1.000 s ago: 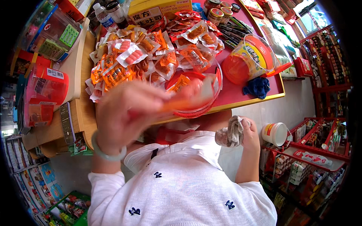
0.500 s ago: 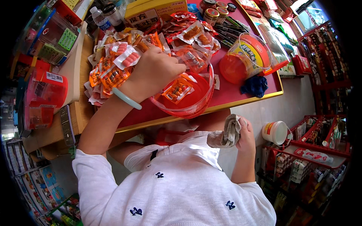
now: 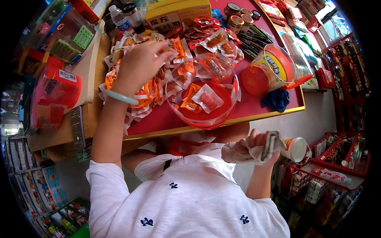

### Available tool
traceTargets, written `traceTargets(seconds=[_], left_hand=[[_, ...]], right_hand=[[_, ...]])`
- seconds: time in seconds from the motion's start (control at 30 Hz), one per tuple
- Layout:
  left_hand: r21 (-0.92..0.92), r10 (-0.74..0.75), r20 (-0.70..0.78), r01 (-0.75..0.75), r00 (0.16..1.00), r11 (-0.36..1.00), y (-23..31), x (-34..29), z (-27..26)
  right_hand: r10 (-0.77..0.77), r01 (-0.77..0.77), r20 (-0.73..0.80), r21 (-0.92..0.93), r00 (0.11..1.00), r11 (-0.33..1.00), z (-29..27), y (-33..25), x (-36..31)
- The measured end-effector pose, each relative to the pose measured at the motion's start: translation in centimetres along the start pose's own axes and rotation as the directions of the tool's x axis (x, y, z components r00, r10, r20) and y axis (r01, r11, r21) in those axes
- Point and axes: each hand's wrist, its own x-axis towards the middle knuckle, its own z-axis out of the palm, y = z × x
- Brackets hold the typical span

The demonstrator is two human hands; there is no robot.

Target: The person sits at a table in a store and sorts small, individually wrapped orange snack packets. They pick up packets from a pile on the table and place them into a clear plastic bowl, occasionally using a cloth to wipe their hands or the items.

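Observation:
My left hand (image 3: pixel 142 65), with a pale bracelet on the wrist, reaches over a pile of small wrapped snack packets (image 3: pixel 149 93). Its thumb and fingers are drawn together on the edge of a clear-wrapped snack packet, partly hidden by the hand. Beside it, at the table's front edge, stands a clear round tub (image 3: pixel 203 119) with a red base. An orange packet (image 3: pixel 191 97) and a clear packet with pink pieces (image 3: pixel 208 99) lie in the tub. Held off the table's front edge, my right hand (image 3: pixel 266 152) grips a folded greyish cloth (image 3: pixel 248 150).
Right of the tub stand a red-and-yellow bucket (image 3: pixel 264 71) with a wire handle and a crumpled dark blue cloth (image 3: pixel 276 100). Behind the pile are a yellow box (image 3: pixel 176 14), a water bottle (image 3: pixel 119 18) and several jars (image 3: pixel 236 23). Red plastic containers (image 3: pixel 57 95) stand at left.
My left hand has moved from above the tub back over the pile. A packet with pink pieces now shows in the tub. My right hand has turned the cloth and shifted slightly right.

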Motion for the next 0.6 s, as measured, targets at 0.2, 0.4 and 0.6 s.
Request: traceTargets(seconds=[0.2, 0.4, 0.6], left_hand=[[0.386, -0.352, -0.045, 0.342, 0.935, 0.857, -7.1, -1.6, 2.5], [0.278, -0.345, 0.058, 0.317, 0.937, 0.907, -6.0, -1.4, 2.3], [-0.225, -0.425, -0.205, 0.38, 0.882, 0.897, -0.3, -3.0, 0.5]], right_hand=[[-0.15, 0.147, 0.035, 0.066, 0.988, 0.987, 0.7, 0.6, 0.0], [-0.157, 0.165, 0.112, -0.061, 0.981, 0.984, 1.1, 1.2, 0.3], [-0.145, 0.139, -0.062, -0.096, 0.987, 0.986, 4.3, 1.3, -0.9]])
